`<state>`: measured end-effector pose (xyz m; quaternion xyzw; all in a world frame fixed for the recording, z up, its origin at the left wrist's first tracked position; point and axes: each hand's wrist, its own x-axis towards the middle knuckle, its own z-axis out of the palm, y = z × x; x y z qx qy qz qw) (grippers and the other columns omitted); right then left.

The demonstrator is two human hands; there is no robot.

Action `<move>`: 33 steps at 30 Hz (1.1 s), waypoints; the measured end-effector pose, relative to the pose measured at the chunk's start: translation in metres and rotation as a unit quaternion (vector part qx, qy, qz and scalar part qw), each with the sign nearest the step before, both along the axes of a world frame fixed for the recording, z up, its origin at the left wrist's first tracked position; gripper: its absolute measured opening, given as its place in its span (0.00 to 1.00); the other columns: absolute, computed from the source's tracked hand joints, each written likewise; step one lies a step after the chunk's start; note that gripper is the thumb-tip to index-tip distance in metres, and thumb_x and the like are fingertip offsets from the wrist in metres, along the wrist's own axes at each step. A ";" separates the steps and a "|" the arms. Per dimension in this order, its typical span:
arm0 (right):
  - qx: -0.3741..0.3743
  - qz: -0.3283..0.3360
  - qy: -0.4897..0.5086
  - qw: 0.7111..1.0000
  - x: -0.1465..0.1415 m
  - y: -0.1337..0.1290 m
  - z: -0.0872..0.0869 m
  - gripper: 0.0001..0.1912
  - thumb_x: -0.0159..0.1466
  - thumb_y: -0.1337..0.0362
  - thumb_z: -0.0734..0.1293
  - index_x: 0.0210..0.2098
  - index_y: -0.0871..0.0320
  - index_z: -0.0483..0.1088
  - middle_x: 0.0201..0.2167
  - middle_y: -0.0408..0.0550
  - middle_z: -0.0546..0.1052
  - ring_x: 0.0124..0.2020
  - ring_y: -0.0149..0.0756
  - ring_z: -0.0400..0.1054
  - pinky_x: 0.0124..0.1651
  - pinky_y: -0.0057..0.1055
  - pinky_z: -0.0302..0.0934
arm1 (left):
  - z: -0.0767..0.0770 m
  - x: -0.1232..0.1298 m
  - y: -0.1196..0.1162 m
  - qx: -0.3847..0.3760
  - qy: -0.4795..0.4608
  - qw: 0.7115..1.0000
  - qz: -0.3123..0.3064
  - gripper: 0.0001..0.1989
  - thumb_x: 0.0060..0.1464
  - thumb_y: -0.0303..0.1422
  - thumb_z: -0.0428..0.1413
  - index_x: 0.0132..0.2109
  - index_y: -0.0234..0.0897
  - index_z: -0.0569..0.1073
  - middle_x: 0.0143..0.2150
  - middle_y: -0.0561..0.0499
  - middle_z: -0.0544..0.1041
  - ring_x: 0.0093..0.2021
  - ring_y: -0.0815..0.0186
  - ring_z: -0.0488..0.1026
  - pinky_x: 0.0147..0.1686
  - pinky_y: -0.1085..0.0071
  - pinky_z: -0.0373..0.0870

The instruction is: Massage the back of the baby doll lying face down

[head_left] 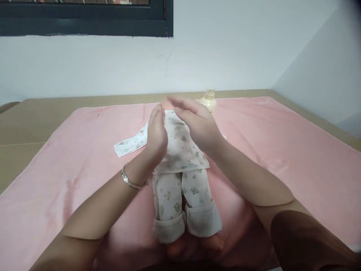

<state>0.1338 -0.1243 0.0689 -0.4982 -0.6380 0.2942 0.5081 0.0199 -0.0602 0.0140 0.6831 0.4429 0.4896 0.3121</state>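
A small white patterned top (183,150) and matching trousers (195,188) with turned-up cuffs lie on a pink blanket (93,150). One sleeve spreads to the left. Below the cuffs, small reddish foot-like shapes (213,242) show dimly. Above the left side of the top is my left hand (158,130), its fingers straight and pointing away, a bracelet on the wrist. My right hand (199,122) is over the upper right of the top, fingers stretched and angled toward the left hand. The palms face each other, apart, with nothing seen between them. Whatever is at the neck end is hidden.
A pale yellow pump bottle (209,101) stands at the blanket's far edge, behind my right hand. The blanket covers most of a wooden table (21,116). A white wall (225,49) rises behind it, with a dark window frame (84,22) at the upper left.
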 end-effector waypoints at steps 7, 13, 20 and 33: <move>0.004 -0.030 -0.222 0.975 -0.004 0.055 -0.066 0.29 0.69 0.69 0.53 0.65 0.64 0.70 0.68 0.53 0.69 0.73 0.39 0.59 0.77 0.43 0.50 | -0.028 -0.018 0.051 -0.086 0.031 0.993 0.071 0.19 0.61 0.32 0.49 0.56 0.35 0.76 0.63 0.42 0.77 0.65 0.53 0.72 0.70 0.52 0.66; -0.017 -0.052 -0.339 0.939 0.025 0.085 -0.078 0.27 0.74 0.62 0.52 0.65 0.68 0.68 0.72 0.61 0.62 0.75 0.48 0.53 0.77 0.50 0.45 | -0.044 -0.022 0.049 -0.003 0.151 0.988 0.016 0.26 0.59 0.32 0.49 0.62 0.35 0.75 0.66 0.43 0.74 0.69 0.52 0.68 0.74 0.50 0.61; 0.036 -0.053 -0.450 0.891 0.007 0.052 -0.079 0.29 0.75 0.65 0.53 0.70 0.71 0.61 0.72 0.69 0.60 0.76 0.55 0.50 0.76 0.53 0.46 | -0.050 -0.024 0.058 -0.029 0.116 0.993 -0.013 0.30 0.56 0.29 0.45 0.65 0.33 0.73 0.72 0.45 0.67 0.76 0.58 0.59 0.78 0.55 0.51; -0.005 -0.087 -0.462 0.882 0.003 0.045 -0.078 0.32 0.76 0.60 0.51 0.73 0.75 0.54 0.74 0.69 0.55 0.76 0.57 0.48 0.76 0.57 0.43 | -0.055 -0.021 0.047 -0.006 0.077 0.996 0.032 0.26 0.57 0.33 0.48 0.59 0.38 0.77 0.66 0.48 0.76 0.67 0.56 0.70 0.73 0.54 0.63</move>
